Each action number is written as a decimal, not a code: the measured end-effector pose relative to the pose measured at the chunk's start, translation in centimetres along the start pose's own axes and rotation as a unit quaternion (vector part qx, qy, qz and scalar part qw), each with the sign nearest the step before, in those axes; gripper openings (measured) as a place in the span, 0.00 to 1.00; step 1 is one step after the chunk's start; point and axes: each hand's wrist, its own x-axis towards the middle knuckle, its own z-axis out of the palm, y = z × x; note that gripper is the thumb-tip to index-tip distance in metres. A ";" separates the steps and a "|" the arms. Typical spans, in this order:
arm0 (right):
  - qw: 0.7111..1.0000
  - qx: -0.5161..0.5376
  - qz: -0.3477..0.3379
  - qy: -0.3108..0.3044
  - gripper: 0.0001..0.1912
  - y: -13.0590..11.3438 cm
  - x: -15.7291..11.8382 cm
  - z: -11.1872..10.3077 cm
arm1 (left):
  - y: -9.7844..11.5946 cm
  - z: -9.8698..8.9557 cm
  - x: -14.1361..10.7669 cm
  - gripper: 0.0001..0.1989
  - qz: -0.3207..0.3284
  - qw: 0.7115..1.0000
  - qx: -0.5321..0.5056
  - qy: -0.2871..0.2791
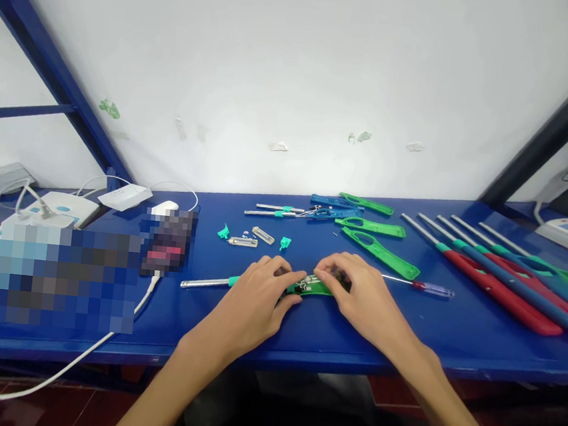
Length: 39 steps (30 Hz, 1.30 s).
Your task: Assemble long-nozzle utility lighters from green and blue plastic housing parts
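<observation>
Lighter (315,289) is clamped by the left hand (259,296), likely for steadiness; right hand (364,289) crowds its innards (310,280), can't tell if pinching. Screwdriver (430,289) sits handy, three o'clock.

The scene is lit brightly and evenly, and the white wall (303,67) is washed nearly flat by diffuse light. A soft sheen is spread over the blue tabletop (352,343), and a thin highlight is carried by the metal lighter tube (207,284). Soft shading is cast around the left hand (263,295) and right hand (355,283); the near red floor tiles (51,411) are left dim. At left, two areas are masked by coarse pixelation, edges are stretched by wide-angle distortion, and fine lighter parts (310,280) are blurred
</observation>
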 end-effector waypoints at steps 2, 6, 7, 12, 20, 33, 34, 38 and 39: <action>1.000 0.000 0.008 0.003 0.08 0.0 0.0 0.1 | 0.0 0.0 0.1 0.17 0.001 1.000 0.003 -0.004; 1.000 -0.002 0.014 0.004 0.07 0.1 0.0 0.2 | -0.1 0.0 0.2 0.17 0.009 1.000 0.012 -0.006; 1.000 -0.002 0.015 0.004 0.07 0.1 0.0 0.2 | -0.1 0.0 0.3 0.17 0.012 1.000 0.017 -0.007; 1.000 -0.001 0.018 -0.002 0.07 0.2 0.1 0.1 | -0.3 0.1 0.2 0.16 0.029 0.999 0.037 -0.004; 1.000 0.007 0.018 -0.006 0.08 0.3 0.0 0.1 | -0.7 0.3 0.3 0.10 0.040 0.998 -0.025 0.043; 1.000 -0.005 0.015 -0.013 0.08 0.4 0.1 0.2 | -0.9 0.5 0.3 0.08 0.037 0.996 -0.061 0.061; 1.000 -0.007 0.014 -0.013 0.09 0.4 0.1 0.2 | -0.9 0.5 0.3 0.08 0.032 0.995 -0.067 0.061; 1.000 -0.012 0.008 -0.011 0.10 0.5 0.1 0.1 | -1.0 0.4 0.2 0.16 0.009 0.994 -0.091 0.063; 1.000 -0.014 0.006 -0.010 0.10 0.4 0.1 0.1 | -1.0 0.4 0.3 0.19 0.003 0.993 -0.096 0.064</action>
